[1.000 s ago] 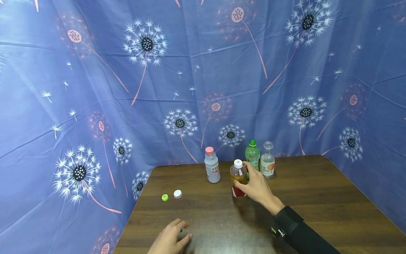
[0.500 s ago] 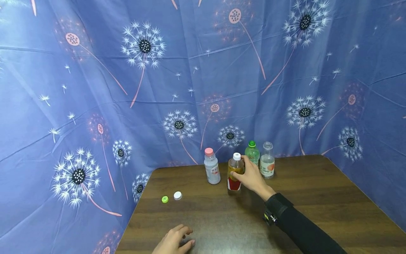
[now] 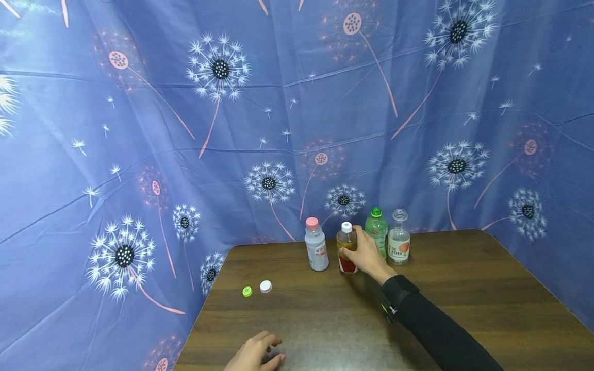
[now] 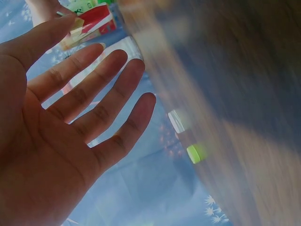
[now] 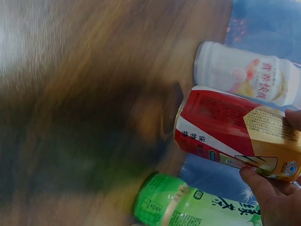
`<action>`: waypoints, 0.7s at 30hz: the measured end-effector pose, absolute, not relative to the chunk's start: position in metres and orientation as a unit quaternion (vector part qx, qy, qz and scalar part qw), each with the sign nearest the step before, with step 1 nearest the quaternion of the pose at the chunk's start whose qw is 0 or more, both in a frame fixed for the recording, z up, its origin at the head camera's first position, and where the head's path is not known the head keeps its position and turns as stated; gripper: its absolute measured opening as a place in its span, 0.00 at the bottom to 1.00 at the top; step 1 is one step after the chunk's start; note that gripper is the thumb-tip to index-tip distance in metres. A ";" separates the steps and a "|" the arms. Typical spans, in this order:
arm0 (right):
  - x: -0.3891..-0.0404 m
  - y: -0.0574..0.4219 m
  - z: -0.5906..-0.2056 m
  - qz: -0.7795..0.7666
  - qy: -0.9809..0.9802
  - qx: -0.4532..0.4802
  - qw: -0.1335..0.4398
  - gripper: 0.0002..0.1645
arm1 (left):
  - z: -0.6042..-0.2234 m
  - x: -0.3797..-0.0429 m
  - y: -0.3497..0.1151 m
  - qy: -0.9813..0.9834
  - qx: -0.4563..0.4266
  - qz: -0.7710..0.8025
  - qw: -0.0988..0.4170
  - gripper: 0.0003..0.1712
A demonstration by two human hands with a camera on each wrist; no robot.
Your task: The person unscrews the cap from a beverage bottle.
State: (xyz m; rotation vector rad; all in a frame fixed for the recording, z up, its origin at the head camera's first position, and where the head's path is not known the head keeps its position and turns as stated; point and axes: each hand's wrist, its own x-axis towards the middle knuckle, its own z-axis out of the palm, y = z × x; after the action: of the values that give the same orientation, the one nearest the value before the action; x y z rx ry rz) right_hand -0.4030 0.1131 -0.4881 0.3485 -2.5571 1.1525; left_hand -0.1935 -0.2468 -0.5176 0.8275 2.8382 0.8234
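My right hand (image 3: 368,256) grips a bottle with a red and gold label (image 3: 347,264) and a white cap, thumb on one side and fingers on the other. In the right wrist view the bottle's label (image 5: 225,129) faces the camera; whether its base touches the table I cannot tell. Just left of it stands a whitish bottle (image 3: 316,250) with a pink cap. To its right are a green bottle (image 3: 377,228) and a clear bottle with a white label (image 3: 399,245), both uncapped. My left hand (image 4: 70,108) hovers palm-up-facing its camera, fingers apart, holding nothing.
A green cap (image 3: 247,291) and a white cap (image 3: 266,286) lie on the left part of the wooden table (image 3: 325,324). A blue dandelion-print cloth (image 3: 297,113) hangs along the table's back and sides.
My right hand has carried the red and gold bottle back and slightly left, alongside the whitish bottle. The left hand has barely shifted.
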 end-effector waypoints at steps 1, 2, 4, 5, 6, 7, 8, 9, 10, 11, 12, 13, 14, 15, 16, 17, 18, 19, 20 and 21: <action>-0.405 0.113 -0.489 0.399 -0.895 0.121 0.156 0.46 | -0.518 -0.193 -0.248 0.924 0.270 0.268 0.033 0.18; -0.407 0.112 -0.489 0.398 -0.897 0.118 0.154 0.46 | -0.518 -0.193 -0.249 0.925 0.271 0.266 0.030 0.18; -0.411 0.111 -0.491 0.396 -0.899 0.112 0.152 0.46 | -0.517 -0.192 -0.250 0.925 0.272 0.265 0.030 0.18; -0.413 0.110 -0.492 0.396 -0.899 0.107 0.151 0.45 | -0.517 -0.192 -0.250 0.925 0.266 0.269 0.038 0.18; -0.415 0.109 -0.493 0.396 -0.900 0.104 0.151 0.45 | -0.517 -0.192 -0.250 0.924 0.262 0.274 0.047 0.18; -0.417 0.108 -0.494 0.397 -0.900 0.102 0.150 0.45 | -0.517 -0.191 -0.250 0.924 0.256 0.279 0.057 0.18; -0.418 0.107 -0.495 0.398 -0.899 0.100 0.151 0.45 | -0.517 -0.191 -0.250 0.924 0.249 0.283 0.064 0.18; -0.419 0.106 -0.496 0.398 -0.900 0.098 0.150 0.45 | -0.517 -0.191 -0.250 0.924 0.243 0.287 0.072 0.18; -0.421 0.105 -0.497 0.395 -0.901 0.098 0.150 0.45 | -0.517 -0.191 -0.250 0.923 0.234 0.293 0.082 0.18; -0.422 0.104 -0.497 0.391 -0.902 0.099 0.152 0.45 | -0.517 -0.191 -0.249 0.924 0.230 0.295 0.086 0.18; -0.422 0.103 -0.498 0.389 -0.903 0.101 0.154 0.45 | -0.517 -0.191 -0.249 0.924 0.228 0.294 0.087 0.18; -0.423 0.103 -0.498 0.387 -0.903 0.102 0.155 0.46 | -0.518 -0.191 -0.249 0.925 0.226 0.293 0.087 0.18; -0.424 0.102 -0.498 0.383 -0.905 0.100 0.155 0.46 | -0.518 -0.191 -0.249 0.926 0.225 0.291 0.087 0.19; -0.425 0.101 -0.498 0.381 -0.906 0.100 0.154 0.46 | -0.518 -0.191 -0.249 0.926 0.225 0.291 0.088 0.19; -0.426 0.100 -0.498 0.381 -0.906 0.101 0.155 0.46 | -0.518 -0.191 -0.249 0.926 0.227 0.289 0.085 0.19; -0.426 0.100 -0.498 0.381 -0.906 0.102 0.156 0.46 | -0.518 -0.191 -0.249 0.926 0.229 0.287 0.082 0.19; -0.427 0.099 -0.498 0.381 -0.905 0.101 0.156 0.46 | -0.518 -0.191 -0.249 0.926 0.235 0.285 0.076 0.18; -0.427 0.098 -0.498 0.382 -0.906 0.099 0.156 0.46 | -0.518 -0.191 -0.249 0.926 0.239 0.283 0.072 0.19; -0.427 0.098 -0.498 0.380 -0.906 0.100 0.158 0.45 | -0.517 -0.191 -0.250 0.926 0.242 0.283 0.069 0.19; -0.427 0.097 -0.498 0.380 -0.906 0.100 0.158 0.45 | -0.517 -0.191 -0.250 0.925 0.243 0.282 0.068 0.18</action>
State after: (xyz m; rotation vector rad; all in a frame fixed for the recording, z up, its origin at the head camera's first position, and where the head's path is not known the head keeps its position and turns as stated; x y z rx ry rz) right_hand -0.4272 0.0970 -0.4977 0.2860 -2.5907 1.0852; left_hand -0.1908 -0.2501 -0.5170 0.7332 2.7878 0.8508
